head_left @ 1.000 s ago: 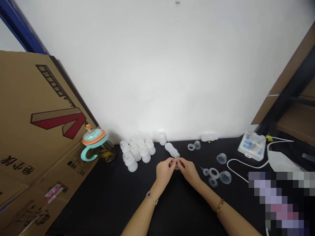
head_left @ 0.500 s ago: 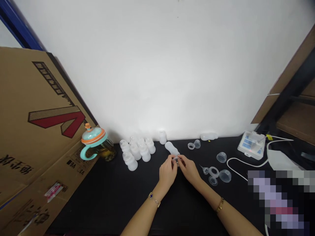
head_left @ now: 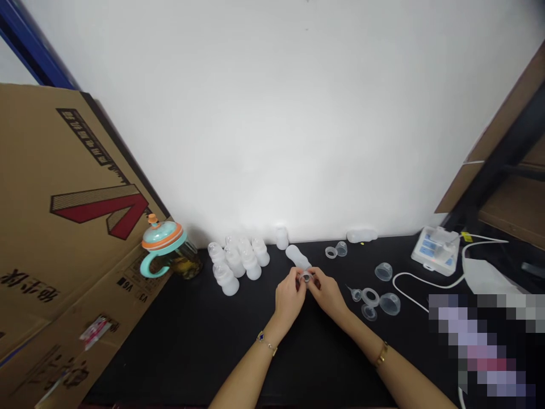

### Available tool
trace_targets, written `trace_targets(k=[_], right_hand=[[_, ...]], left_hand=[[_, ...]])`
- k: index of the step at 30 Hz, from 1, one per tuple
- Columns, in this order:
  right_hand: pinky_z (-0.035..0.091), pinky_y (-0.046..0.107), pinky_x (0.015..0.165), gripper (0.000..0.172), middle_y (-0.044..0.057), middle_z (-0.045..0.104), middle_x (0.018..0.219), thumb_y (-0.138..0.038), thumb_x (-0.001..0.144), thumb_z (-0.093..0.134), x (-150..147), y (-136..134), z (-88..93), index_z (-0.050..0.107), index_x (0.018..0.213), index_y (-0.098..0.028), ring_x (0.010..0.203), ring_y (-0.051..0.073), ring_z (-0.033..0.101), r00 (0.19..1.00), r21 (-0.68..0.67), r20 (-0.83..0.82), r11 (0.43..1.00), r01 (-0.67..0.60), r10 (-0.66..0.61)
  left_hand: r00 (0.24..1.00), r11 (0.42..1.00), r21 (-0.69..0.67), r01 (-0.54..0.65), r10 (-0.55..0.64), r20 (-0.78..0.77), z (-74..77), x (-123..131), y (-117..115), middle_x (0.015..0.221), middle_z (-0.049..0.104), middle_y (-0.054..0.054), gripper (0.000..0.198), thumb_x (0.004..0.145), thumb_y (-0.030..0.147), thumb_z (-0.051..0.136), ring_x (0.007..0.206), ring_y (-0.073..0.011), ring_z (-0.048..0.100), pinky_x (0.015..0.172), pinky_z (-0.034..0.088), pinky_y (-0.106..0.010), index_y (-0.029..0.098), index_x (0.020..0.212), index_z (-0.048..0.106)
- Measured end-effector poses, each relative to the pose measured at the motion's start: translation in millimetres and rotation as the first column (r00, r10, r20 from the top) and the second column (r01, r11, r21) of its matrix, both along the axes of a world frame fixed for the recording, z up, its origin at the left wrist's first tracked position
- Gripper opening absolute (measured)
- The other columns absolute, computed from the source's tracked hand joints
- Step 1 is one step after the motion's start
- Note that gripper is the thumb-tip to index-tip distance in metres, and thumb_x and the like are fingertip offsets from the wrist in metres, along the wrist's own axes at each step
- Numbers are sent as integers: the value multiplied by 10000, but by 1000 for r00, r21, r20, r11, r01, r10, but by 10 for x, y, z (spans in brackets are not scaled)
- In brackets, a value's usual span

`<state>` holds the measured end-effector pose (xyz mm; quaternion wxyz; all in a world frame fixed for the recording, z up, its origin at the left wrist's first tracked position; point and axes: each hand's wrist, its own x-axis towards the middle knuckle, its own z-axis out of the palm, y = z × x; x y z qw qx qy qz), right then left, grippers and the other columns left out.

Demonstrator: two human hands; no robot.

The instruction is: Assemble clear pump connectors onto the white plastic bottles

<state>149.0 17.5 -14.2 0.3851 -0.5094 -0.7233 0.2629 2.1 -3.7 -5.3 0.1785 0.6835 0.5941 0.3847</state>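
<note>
My left hand (head_left: 290,292) and my right hand (head_left: 326,292) meet at the middle of the black table, their fingertips closed round a small clear bottle ring (head_left: 306,277). Something see-through shows inside the ring, too small to make out fully. Just beyond the fingers a white baby bottle (head_left: 297,255) lies on its side, its near end close to the ring. Another white bottle (head_left: 281,238) stands upright by the wall. To the right lie a clear nipple (head_left: 356,295), a loose ring (head_left: 376,299), a second nipple (head_left: 369,313) and a clear dome cap (head_left: 389,304).
Several capped bottles (head_left: 227,279) stand in a group at left, near a teapot (head_left: 164,244) and a large cardboard box (head_left: 85,227). Farther right are another cap (head_left: 384,272), a lying bottle (head_left: 361,236) and a white power strip (head_left: 436,250) with its cord (head_left: 411,295).
The fingers have tilted the ring a little, so its round opening shows more clearly. Both hands stay in about the same place, and the other things lie as before.
</note>
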Motion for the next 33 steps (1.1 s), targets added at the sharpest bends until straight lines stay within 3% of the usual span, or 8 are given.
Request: trace_targets(k=[9,22,28,33], right_hand=[[395,282,578,294,23,679,675,-395,972,428,-2,15,-9,654,1003,-210,584,209,629,999,21,-33,999,-33,34],[409,276,567,290,8,653,659,-408,962,460,9,6,18,670,1003,-213,569,198,616,997,7,-61,999,-43,44],[464,263,565,357,18,706,821,-433,932,540,6,31,7,619,1202,-212,592,176,629,985,-50,-155,995,-90,81],[476,265,574,418,13,695,836,-326,860,576,5,61,-59,623,1256,-205,587,164,612,984,-55,-165,995,-82,72]], left_hand=[[1000,999,35,16,-16,10,40,-3,-32,839,704,-2,270,1040,385,398,717,-174,662,672,440,-265,240,987,619],[998,999,24,34,-35,48,33,-16,-16,745,653,23,277,1027,433,427,653,-161,621,647,414,-254,242,930,604],[992,999,20,33,-36,122,61,-31,-4,880,715,1,240,1022,417,448,695,-165,651,688,466,-274,242,1074,603],[991,995,55,88,-93,99,61,-25,-4,1017,739,-7,224,984,285,486,728,-149,656,700,499,-266,248,1152,630]])
